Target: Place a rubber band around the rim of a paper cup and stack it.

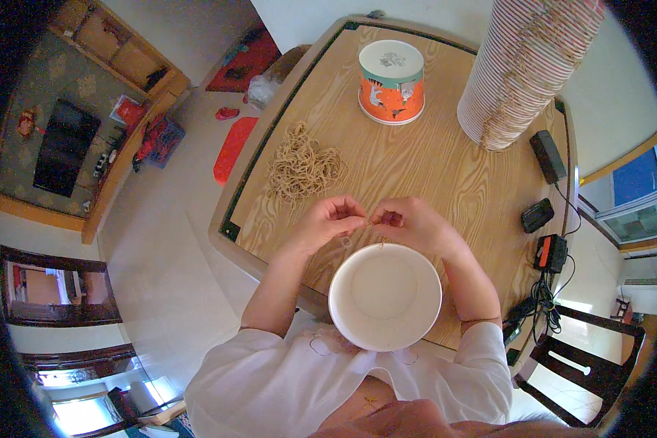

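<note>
Above the desk (427,171), left hand (330,225) and right hand (414,228) pinch what seems a thin strand (369,223); the white tub (385,297) looks light, stiff, best held by its rim.

Home, living-room sort — black television (67,148), wooden shelving (113,36), wood-grain table (431,168), dark chair (562,355), window (635,179) at right.

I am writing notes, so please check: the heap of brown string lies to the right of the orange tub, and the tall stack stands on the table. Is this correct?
Not quite: the head view shows the heap of brown string left of the orange tub. The tall stack does stand on the table.
</note>
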A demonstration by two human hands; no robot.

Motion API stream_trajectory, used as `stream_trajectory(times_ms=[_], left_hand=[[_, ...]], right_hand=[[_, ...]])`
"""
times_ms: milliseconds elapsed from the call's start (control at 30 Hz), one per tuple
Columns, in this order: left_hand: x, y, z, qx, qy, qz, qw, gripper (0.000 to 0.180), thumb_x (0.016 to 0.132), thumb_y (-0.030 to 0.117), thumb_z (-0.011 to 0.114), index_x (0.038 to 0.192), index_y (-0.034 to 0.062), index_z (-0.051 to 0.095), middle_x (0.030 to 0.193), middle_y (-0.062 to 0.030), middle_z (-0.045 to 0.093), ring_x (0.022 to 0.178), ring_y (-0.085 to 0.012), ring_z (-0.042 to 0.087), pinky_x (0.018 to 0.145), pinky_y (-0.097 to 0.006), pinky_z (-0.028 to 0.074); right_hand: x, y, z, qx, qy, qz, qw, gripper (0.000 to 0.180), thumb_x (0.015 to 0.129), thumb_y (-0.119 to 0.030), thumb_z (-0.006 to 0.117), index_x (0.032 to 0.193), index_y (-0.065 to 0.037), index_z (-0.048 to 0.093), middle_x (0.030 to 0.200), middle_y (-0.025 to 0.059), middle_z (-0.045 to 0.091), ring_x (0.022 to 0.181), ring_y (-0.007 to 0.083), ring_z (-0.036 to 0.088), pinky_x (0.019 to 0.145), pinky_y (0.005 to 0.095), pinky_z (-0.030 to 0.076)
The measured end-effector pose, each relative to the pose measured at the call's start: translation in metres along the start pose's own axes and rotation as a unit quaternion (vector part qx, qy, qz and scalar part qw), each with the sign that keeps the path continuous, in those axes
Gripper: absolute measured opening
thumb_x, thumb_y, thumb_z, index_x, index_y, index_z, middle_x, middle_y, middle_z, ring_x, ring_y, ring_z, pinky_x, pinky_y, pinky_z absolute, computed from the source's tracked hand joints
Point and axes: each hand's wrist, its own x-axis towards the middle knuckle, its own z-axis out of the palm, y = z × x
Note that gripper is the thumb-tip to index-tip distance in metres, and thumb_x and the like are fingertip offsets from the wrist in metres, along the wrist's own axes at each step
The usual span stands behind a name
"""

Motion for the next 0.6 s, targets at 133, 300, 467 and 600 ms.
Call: stream_trajectory(times_ms=[133,300,467,600], left_hand=[[-0.002,0.004,0.004,-0.003,0.023,0.006,1.000,0.011,0.083,0.011,0.066,0.093,0.0071,0.063,0.079,0.0048,0.060,0.064,-0.0028,0.052,0.056,-0.017,0.042],[0.000,-0.005,-0.001,0.028,-0.007,-0.018,0.999,0.012,0.085,0.013,0.065,0.095,0.0067,0.063,0.078,0.0052,0.060,0.064,-0.0023,0.052,0.053,-0.017,0.041],[0.001,-0.007,0.001,0.016,0.025,-0.026,0.999,0.015,0.087,0.018,0.064,0.094,0.0053,0.064,0.071,0.0049,0.060,0.059,-0.0019,0.051,0.050,-0.017,0.040],[0.001,-0.002,0.004,-0.011,0.055,-0.034,0.998,0.015,0.087,0.019,0.063,0.093,0.0054,0.064,0.070,0.0046,0.059,0.059,-0.0020,0.050,0.049,-0.018,0.039]], right_hand=[[0.000,-0.005,0.000,-0.002,0.005,0.010,1.000,0.015,0.080,-0.013,0.065,0.089,-0.001,0.064,0.075,0.0080,0.064,0.068,0.0130,0.060,0.062,0.0277,0.048],[-0.001,-0.006,-0.001,-0.005,0.019,0.019,1.000,0.016,0.080,-0.014,0.065,0.089,-0.001,0.063,0.075,0.0083,0.064,0.068,0.0138,0.059,0.062,0.0285,0.048],[0.000,-0.002,0.000,-0.029,0.004,0.008,1.000,0.016,0.080,-0.014,0.065,0.088,0.000,0.063,0.075,0.0085,0.063,0.068,0.0142,0.059,0.063,0.0287,0.048],[0.000,-0.002,0.000,-0.025,0.002,0.017,1.000,0.016,0.081,-0.014,0.065,0.089,-0.001,0.063,0.075,0.0081,0.063,0.068,0.0142,0.059,0.063,0.0291,0.048]])
